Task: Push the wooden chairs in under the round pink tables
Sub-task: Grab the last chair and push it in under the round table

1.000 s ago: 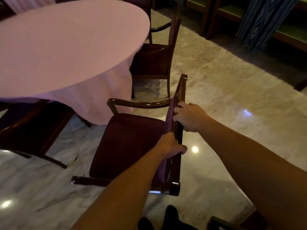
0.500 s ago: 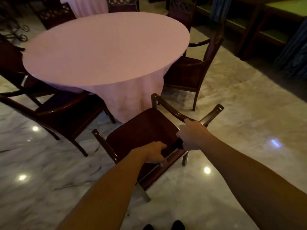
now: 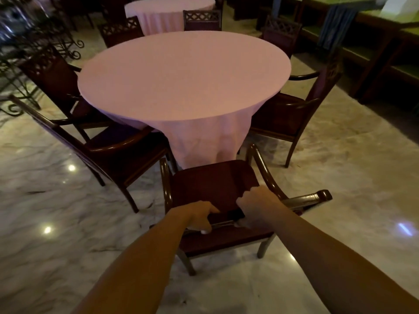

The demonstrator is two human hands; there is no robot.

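Note:
A dark wooden armchair (image 3: 213,184) stands right in front of me, its seat facing the round pink table (image 3: 183,78). The seat's front edge reaches the hanging pink cloth. My left hand (image 3: 199,215) grips the top rail of the chair's back, fingers curled over it. Just to its right, my right hand (image 3: 256,207) grips the same rail. The rail's right end sticks out past my right wrist.
Other wooden chairs ring the table: one at left front (image 3: 118,150), one further left (image 3: 56,80), one at right (image 3: 292,109), some at the far side. A second pink table (image 3: 167,12) stands behind. Wrought-iron furniture (image 3: 27,53) is at far left, dark benches along the right wall.
The chair has swung round from sideways to face the table squarely and has moved closer to the cloth. Both hands kept their grip on the back rail.

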